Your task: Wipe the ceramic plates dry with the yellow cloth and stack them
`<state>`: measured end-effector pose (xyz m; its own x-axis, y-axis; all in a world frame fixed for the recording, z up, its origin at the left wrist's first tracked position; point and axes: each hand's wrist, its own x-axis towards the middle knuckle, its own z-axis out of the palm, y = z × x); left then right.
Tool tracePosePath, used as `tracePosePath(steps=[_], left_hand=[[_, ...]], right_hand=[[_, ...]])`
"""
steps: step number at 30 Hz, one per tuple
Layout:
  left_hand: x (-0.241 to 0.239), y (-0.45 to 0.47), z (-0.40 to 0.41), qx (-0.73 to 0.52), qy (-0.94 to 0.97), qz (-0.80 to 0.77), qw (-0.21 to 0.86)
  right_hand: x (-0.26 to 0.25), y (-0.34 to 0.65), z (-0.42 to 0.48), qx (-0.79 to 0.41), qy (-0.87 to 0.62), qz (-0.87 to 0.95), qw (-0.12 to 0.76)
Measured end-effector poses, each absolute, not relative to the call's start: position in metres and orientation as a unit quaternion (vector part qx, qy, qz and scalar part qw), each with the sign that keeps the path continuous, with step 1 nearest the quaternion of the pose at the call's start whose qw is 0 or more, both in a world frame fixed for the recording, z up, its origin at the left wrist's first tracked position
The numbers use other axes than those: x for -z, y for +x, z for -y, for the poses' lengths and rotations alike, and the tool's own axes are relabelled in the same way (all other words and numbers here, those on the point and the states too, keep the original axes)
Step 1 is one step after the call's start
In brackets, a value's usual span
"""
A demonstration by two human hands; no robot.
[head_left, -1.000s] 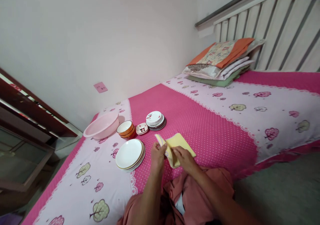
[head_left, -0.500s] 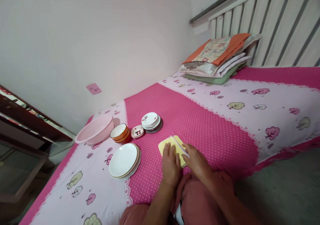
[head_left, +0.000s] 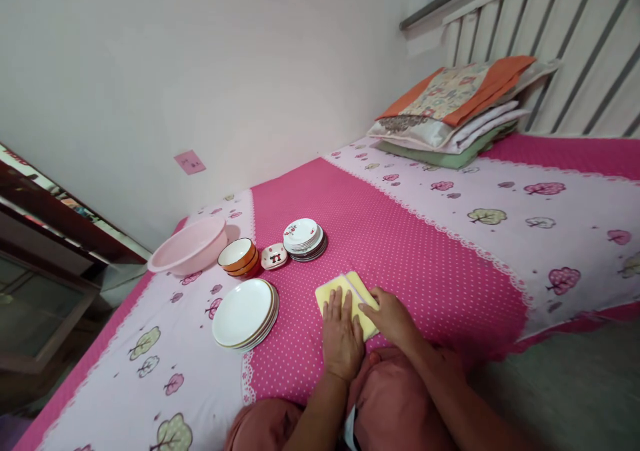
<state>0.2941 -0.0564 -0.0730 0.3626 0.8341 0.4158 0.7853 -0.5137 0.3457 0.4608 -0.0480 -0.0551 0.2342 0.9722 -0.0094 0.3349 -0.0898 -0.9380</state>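
In the head view, the yellow cloth lies folded on the bed, directly beneath the fingers of the left grip. That grip is spread flat, palm down, its fingers extended and slightly parted over the cloth; it presses from above and is closed around nothing. Part of the cloth shows beyond its fingertips, and a pale edge runs across the cloth just to their right.

The right grip is at the cloth's right side, with thumb and forefinger at that border and the other fingers curled under. Whether it pinches the fabric or only touches it, I cannot tell. The cloth thus sits below the left grip and just left of the right one.

To the left of the left grip, well apart from it, is a stack of large white plates. Farther ahead of that grip and to its left stand a stack of small plates, a small patterned dish, orange bowls and, farthest left, a pink basin.
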Motion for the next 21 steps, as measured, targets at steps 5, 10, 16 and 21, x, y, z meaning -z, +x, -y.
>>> tracePosePath(steps=[5,10,16,21], left_hand=[[0.069,0.290,0.066,-0.405,0.771,-0.487,0.060],[0.035,0.287,0.083,-0.426,0.763,-0.442,0.202],[-0.019,0.280,0.068,-0.522,0.602,-0.359,0.486],[-0.035,0.240,0.049,-0.631,0.400,-0.324,0.581]], right_hand=[[0.048,0.457,0.054,-0.429,-0.594,0.466,0.496],[0.022,0.441,0.059,-0.513,-0.513,0.419,0.546],[-0.038,0.401,0.040,-0.557,-0.437,0.431,0.560],[-0.075,0.364,0.009,-0.536,-0.421,0.482,0.551]])
